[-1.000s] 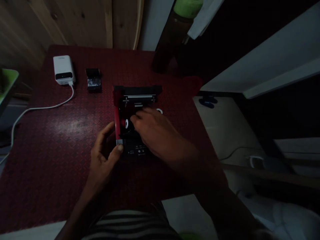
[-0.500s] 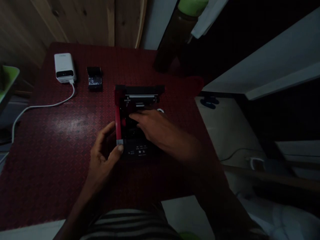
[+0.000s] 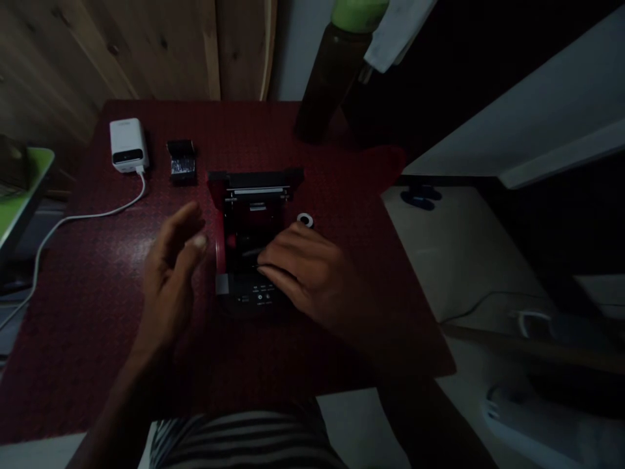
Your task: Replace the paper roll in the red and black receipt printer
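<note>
A red and black machine (image 3: 221,242), which looks like a small label printer, sits on the table with its lid (image 3: 258,180) raised at the back. Its dark inner compartment lies exposed, and a panel with small buttons (image 3: 260,297) faces me at the front. My right hand (image 3: 310,267) reaches over the machine's right side, fingertips pinched together at the front edge of the compartment. What they hold, if anything, is too dark to make out. My left hand (image 3: 170,267) hovers left of the machine, fingers curved and apart, holding nothing. A small white ring-shaped roll (image 3: 305,220) lies just beyond my right hand.
A white power bank (image 3: 127,143) with a white cable (image 3: 97,213) stands at the back left. Beside it lies a small black item with a shiny strip (image 3: 182,163). A tall dark bottle with a green cap (image 3: 359,14) rises at the back edge of the red table (image 3: 88,312).
My left hand has let go of the machine's left front corner and moved left. My right hand has drawn back toward me from inside the compartment to its front edge.
</note>
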Tool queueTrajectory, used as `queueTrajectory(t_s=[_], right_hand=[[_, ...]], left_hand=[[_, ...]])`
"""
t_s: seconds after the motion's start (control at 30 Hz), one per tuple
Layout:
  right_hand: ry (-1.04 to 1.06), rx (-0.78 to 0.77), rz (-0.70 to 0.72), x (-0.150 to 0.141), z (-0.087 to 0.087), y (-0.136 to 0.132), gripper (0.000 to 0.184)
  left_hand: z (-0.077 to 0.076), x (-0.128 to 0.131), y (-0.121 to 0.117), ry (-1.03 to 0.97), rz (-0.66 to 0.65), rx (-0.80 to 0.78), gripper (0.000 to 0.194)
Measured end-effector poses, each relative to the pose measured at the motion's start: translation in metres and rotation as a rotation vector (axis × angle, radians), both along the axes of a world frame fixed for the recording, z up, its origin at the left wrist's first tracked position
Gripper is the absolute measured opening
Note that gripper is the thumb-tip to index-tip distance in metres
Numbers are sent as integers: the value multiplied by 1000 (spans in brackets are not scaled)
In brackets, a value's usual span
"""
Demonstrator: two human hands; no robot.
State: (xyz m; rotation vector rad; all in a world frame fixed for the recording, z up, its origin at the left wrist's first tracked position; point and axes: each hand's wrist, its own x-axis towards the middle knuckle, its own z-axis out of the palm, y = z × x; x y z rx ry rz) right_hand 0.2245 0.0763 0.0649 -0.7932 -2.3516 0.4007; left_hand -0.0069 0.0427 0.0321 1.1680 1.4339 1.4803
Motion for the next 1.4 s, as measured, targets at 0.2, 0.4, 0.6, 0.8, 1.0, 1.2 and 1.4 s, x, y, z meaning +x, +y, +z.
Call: queueTrajectory(t_s=[0.2,0.4,0.6,0.8,1.0,1.2,1.4], right_hand=[[-13,185,-148,3,-4,-25,24],[-57,298,-274,1,-12,-46,26],[-61,217,-333,4,-13,-53,22],[42,99,-284,3,-17,-51,13],[14,12,-310,-1,-13,-55,11],[109,28,-313,4,-19,-59,8],[314,-97,-565,18,-43,-87,32]], left_hand=[[20,6,60,110,-41,103,60],[28,20,38,25,-1,85,33],[3,24,-11,-69,12,-122,50],[-8,26,-24,-228,-57,-254,62],[-4,28,-17,-200,-54,-207,52],[-10,24,-26,-238,-46,-229,55],[-12,15,-48,-240,-71,-289,55]])
